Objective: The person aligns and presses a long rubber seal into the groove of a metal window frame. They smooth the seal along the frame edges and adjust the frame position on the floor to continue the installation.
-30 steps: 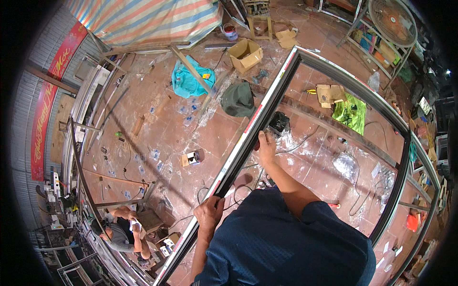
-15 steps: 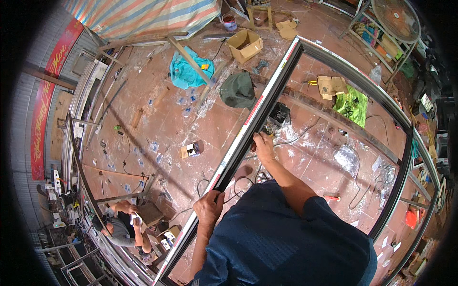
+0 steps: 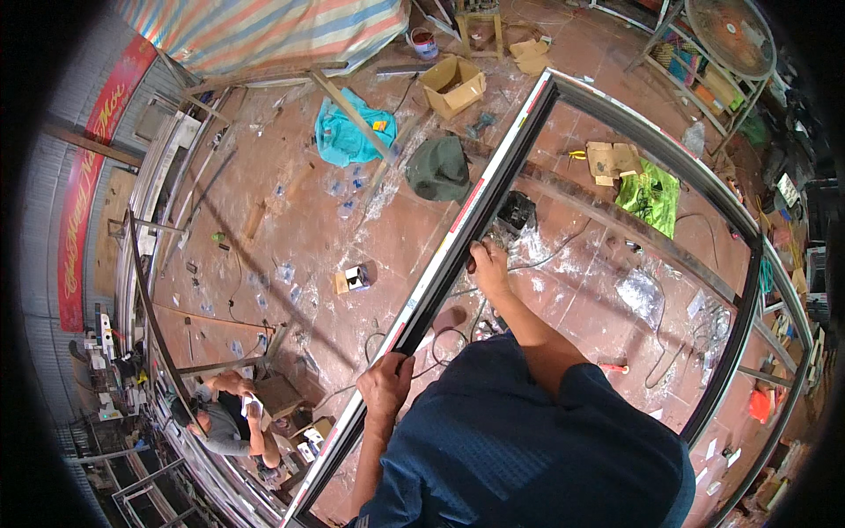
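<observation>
A large rectangular metal window frame [image 3: 519,119], black inside with a white outer face, surrounds me at a slant. My left hand [image 3: 385,383] is closed over its near-left side, fingers wrapped across the black profile. Farther up the same side, my right hand [image 3: 490,267] has its fingers curled against the inner edge. Whatever those fingers pinch is hidden. Below the right hand, a black open bin [image 3: 516,212] stands on the floor inside the frame's outline.
A brown wooden beam [image 3: 607,207] runs beneath the frame. Cables, a green bag [image 3: 650,198], a dark green cloth [image 3: 437,167], a turquoise cloth [image 3: 352,128] and a cardboard box [image 3: 453,86] lie around. A co-worker [image 3: 220,421] sits at lower left.
My right hand has shifted slightly, its fingers now curled at the frame's inner edge instead of over the profile. My left hand and the frame look almost unmoved.
</observation>
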Available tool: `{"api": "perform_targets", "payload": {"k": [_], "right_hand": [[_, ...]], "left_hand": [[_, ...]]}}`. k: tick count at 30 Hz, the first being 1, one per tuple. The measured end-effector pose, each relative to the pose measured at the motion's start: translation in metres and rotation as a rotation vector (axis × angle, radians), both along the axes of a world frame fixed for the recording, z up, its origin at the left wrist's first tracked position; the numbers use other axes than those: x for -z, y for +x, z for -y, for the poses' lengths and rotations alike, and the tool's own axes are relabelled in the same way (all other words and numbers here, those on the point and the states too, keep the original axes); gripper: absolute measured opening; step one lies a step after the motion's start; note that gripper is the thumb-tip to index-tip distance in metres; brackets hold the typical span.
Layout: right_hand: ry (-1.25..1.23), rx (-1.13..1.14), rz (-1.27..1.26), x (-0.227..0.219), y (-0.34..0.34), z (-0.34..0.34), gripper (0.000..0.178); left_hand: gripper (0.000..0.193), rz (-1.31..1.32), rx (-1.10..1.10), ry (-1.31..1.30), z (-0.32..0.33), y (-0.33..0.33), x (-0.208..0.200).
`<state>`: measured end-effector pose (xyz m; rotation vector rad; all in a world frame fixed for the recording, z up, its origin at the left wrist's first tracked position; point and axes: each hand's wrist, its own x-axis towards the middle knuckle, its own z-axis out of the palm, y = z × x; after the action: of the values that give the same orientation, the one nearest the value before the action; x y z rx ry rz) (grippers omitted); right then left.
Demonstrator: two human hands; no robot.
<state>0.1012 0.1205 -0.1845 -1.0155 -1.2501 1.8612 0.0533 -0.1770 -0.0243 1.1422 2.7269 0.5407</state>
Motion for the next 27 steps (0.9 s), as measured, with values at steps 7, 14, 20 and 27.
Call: {"api": "perform_targets", "payload": {"k": [7, 14, 20, 27], "right_hand": [[-0.086, -0.027, -0.14, -0.002, 0.005, -0.014, 0.03], [-0.079, -0.01, -0.069, -0.005, 0.003, -0.018, 0.029], [0.027, -0.016, -0.02, -0.01, 0.003, -0.031, 0.028], [-0.089, -0.014, -0.131, -0.007, 0.003, -0.032, 0.027]], "left_hand": [[0.019, 0.017, -0.004, 0.015, 0.002, 0.003, -0.002], [0.019, -0.014, 0.002, 0.006, 0.0, 0.0, 0.0], [0.021, -0.003, 0.017, 0.022, 0.002, 0.0, 0.005], [0.021, -0.011, 0.009, 0.017, 0.003, 0.001, 0.001]]}}
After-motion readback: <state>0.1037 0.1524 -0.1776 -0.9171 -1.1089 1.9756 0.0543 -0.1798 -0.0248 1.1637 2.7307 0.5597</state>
